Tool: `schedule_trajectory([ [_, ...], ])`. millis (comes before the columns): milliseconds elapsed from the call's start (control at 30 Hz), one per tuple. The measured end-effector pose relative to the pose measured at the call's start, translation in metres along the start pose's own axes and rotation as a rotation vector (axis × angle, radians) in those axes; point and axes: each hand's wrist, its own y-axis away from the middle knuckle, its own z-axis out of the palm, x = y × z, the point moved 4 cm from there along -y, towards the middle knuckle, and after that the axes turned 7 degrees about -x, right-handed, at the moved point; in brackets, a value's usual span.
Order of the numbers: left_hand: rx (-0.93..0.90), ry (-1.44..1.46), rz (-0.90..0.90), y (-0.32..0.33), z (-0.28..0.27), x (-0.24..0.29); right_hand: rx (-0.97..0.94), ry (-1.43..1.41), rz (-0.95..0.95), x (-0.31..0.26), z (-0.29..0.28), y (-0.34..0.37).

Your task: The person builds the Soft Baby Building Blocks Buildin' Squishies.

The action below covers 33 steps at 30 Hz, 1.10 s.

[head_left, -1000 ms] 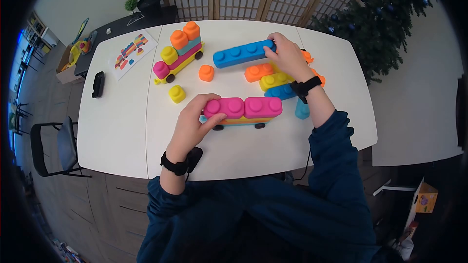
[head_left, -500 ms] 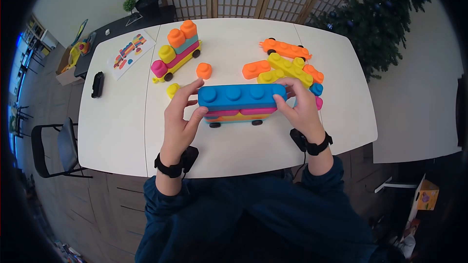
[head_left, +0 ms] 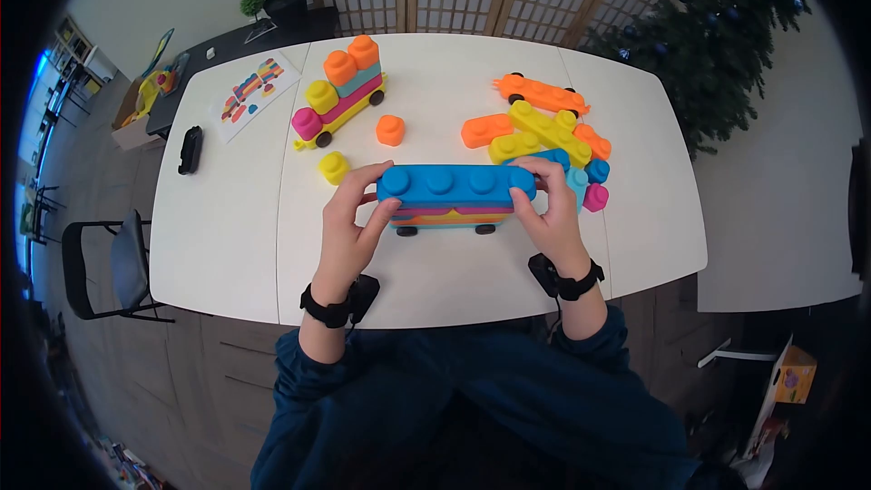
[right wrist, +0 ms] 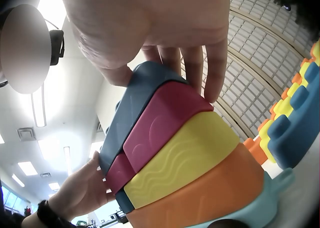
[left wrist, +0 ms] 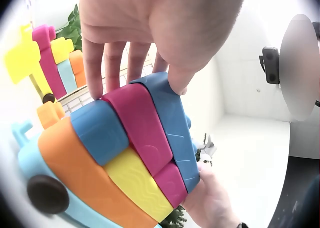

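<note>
A long blue brick (head_left: 462,184) with a row of studs lies on top of a stack of bricks on a wheeled light-blue base (left wrist: 30,158). Under it are magenta bricks (left wrist: 140,118), then a yellow (right wrist: 185,158) and a blue brick (left wrist: 100,130), then an orange layer (left wrist: 85,173). The left hand (head_left: 349,222) grips the blue brick's left end, thumb at the near side, fingers behind. At its right end the right hand (head_left: 555,218) grips it likewise.
Behind left stands a yellow wheeled car (head_left: 363,109) with bricks; single orange (head_left: 390,131) and yellow (head_left: 333,167) bricks lie nearby. To the right are an orange wheeled base (head_left: 542,94) and a pile of bricks (head_left: 549,127). A picture sheet (head_left: 254,95) lies far left.
The right hand has brought the long blue brick from the back right onto the stack. The left hand has moved from the magenta brick to the blue brick's left end.
</note>
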Motion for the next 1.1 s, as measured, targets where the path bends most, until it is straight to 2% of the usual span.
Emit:
schedule_trajectory([
  [600, 0.013, 0.016, -0.013, 0.001, -0.002, -0.006, 0.058, -0.244, 0.048, 0.012, 0.013, 0.009],
  [667, -0.136, 0.021, -0.035, -0.005, -0.010, 0.000, 0.068, -0.239, 0.080, 0.012, 0.011, 0.009],
  [700, -0.137, 0.023, -0.028, -0.012, -0.024, -0.003, 0.073, -0.234, 0.077, 0.012, 0.010, 0.009],
  [767, -0.390, -0.125, 0.014, -0.034, -0.043, -0.011, 0.066, -0.216, 0.068, 0.013, 0.010, 0.010],
  [900, -0.404, -0.336, -0.038, -0.090, -0.038, -0.033, 0.054, -0.238, 0.075, 0.014, 0.011, 0.010],
  [967, -0.366, -0.748, 0.147, -0.108, -0.021, -0.052, 0.060, -0.247, 0.073, 0.015, 0.011, 0.009],
  [1100, -0.397, -0.819, 0.151, -0.131, -0.002, -0.084, 0.071, -0.239, 0.080, 0.015, 0.011, 0.011],
])
